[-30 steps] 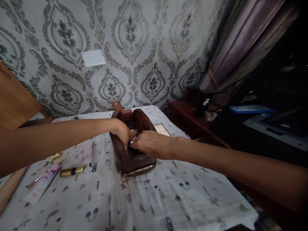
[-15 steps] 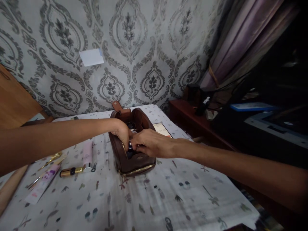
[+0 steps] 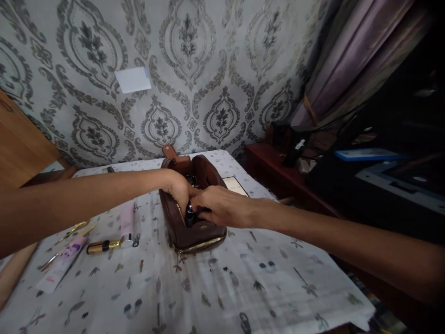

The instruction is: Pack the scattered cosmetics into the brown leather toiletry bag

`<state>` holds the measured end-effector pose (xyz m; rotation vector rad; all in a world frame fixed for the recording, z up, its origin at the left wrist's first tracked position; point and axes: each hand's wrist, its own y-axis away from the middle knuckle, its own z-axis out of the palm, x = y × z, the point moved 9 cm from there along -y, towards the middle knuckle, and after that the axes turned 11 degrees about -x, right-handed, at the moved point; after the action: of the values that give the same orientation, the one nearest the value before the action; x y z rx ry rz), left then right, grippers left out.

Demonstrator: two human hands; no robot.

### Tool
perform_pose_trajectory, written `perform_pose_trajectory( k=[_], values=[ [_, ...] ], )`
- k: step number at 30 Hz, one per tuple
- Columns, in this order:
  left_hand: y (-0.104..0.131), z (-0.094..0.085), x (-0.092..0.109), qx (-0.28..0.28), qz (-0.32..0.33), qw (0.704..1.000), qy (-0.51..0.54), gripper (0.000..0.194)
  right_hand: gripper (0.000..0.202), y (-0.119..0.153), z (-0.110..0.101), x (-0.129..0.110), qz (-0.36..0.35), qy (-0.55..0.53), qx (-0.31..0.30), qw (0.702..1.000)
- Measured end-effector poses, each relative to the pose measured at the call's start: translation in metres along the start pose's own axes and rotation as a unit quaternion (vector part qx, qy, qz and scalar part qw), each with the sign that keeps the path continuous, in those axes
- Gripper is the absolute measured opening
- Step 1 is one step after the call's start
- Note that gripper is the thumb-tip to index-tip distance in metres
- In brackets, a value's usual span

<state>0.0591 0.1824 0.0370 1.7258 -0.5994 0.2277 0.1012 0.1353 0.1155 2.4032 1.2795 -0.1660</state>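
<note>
A brown zippered pouch [image 3: 174, 234] lies unzipped on the patterned cloth, with its brass zip at the near end. My left hand [image 3: 179, 188] reaches down into it from the left, its fingers hidden inside. Over the right side of the opening, my right hand [image 3: 217, 206] dips in with its fingers curled together. A small dark item with a shiny top [image 3: 189, 214] shows at the right fingertips, between the two hands. Whether the right fingers grip it or something beneath is hidden. Other dark contents [image 3: 191, 178] sit deeper in the pouch.
Left of the pouch lie a pink tube [image 3: 127, 222] with a silver cap, a gold-and-black cosmetic tube [image 3: 103, 246], a white-and-purple tube [image 3: 62, 264] and gold scissors [image 3: 73, 230]. A lit phone [image 3: 235, 185] rests behind my right hand. A patterned wall [image 3: 187, 93] rises behind.
Both hands stay in the pouch, almost in place. The dark item with the shiny top shows slightly more between them. The view has shifted a little.
</note>
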Motion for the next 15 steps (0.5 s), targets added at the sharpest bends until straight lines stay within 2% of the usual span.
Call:
perform_pose_trajectory(
  k=[5,11,15],
  values=[
    [-0.001,0.008,0.007,-0.065,0.077,0.994,0.029,0.06,0.013,0.0,0.0,0.0,0.001,0.006,-0.007,1.0],
    [-0.001,0.007,-0.003,-0.065,0.032,0.996,0.056,0.047,0.01,0.001,-0.001,0.002,0.013,0.006,0.0,1.0],
    [-0.001,0.007,0.001,-0.064,0.058,0.995,0.053,0.046,0.011,0.001,-0.001,0.006,0.03,0.002,0.009,0.999]
  ],
)
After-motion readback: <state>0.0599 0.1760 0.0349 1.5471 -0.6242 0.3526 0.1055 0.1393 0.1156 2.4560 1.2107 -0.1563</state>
